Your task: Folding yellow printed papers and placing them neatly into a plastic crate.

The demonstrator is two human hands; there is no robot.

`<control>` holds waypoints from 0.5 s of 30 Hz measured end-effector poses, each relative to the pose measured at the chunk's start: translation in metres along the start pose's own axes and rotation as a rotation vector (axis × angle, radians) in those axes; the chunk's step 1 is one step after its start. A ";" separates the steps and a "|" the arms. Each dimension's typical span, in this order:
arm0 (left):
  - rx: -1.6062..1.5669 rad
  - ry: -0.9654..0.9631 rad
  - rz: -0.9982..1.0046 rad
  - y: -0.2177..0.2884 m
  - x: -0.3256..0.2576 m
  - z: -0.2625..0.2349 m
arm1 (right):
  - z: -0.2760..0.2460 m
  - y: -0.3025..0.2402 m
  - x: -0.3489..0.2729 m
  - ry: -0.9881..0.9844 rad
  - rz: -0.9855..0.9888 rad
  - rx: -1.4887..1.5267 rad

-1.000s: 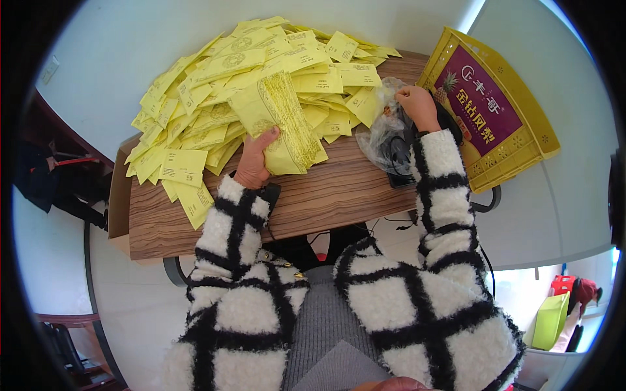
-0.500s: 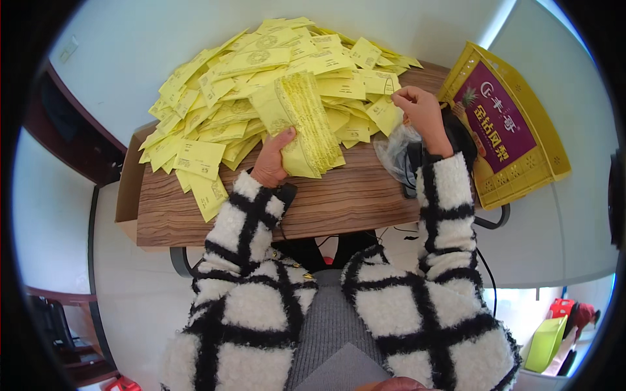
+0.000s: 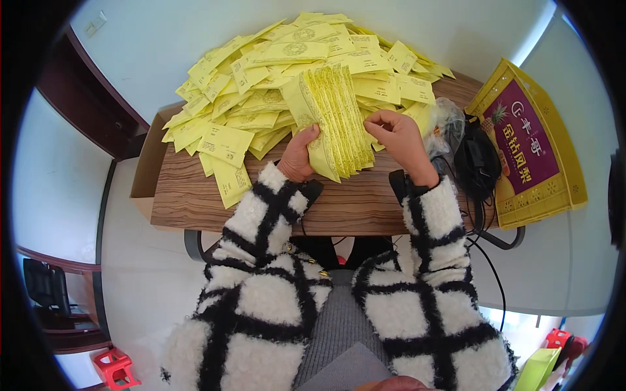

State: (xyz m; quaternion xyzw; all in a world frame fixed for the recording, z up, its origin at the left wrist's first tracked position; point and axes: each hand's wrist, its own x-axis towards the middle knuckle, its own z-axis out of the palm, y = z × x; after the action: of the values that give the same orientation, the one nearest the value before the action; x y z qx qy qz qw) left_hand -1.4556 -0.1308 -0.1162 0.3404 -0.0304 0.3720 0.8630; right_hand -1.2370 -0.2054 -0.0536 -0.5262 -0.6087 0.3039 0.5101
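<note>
A fanned stack of yellow paper packets [image 3: 332, 117] stands on a wooden table [image 3: 274, 202]. My left hand [image 3: 298, 156] grips its lower left edge. My right hand [image 3: 399, 137] touches the stack's right side with fingers bent, pinching at a packet's edge. Behind the stack lies a large loose heap of the same yellow packets [image 3: 261, 85], spread over the far half of the table. Both forearms wear fluffy white sleeves with black checks.
A yellow and purple flat box [image 3: 531, 146] leans at the table's right end. A clear plastic bag [image 3: 445, 120] and a black bundle with cables [image 3: 476, 163] lie beside it. A cardboard box [image 3: 147, 176] sits at the left end. Red stools [image 3: 114, 368] stand on the floor.
My right hand has moved left from the plastic bag to the right side of the stack. The left hand keeps its hold on the stack.
</note>
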 end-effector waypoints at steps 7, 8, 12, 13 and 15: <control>-0.053 0.005 -0.008 -0.001 -0.002 -0.001 | 0.004 0.006 -0.003 0.022 0.037 0.190; -0.049 0.008 -0.003 0.000 -0.003 -0.001 | 0.003 0.001 -0.004 0.003 0.089 0.309; -0.079 0.024 -0.026 0.001 -0.004 -0.001 | 0.005 0.005 -0.003 -0.088 0.170 0.906; -0.107 -0.006 -0.050 0.001 -0.002 0.000 | 0.006 0.007 -0.001 -0.093 0.168 0.906; -0.013 0.065 -0.040 0.000 -0.001 0.001 | 0.009 0.013 0.003 -0.163 0.106 1.192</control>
State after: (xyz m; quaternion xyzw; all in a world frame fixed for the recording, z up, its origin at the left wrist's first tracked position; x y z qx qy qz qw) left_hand -1.4561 -0.1320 -0.1158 0.3232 0.0020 0.3655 0.8729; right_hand -1.2405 -0.1979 -0.0676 -0.1540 -0.3437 0.6571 0.6530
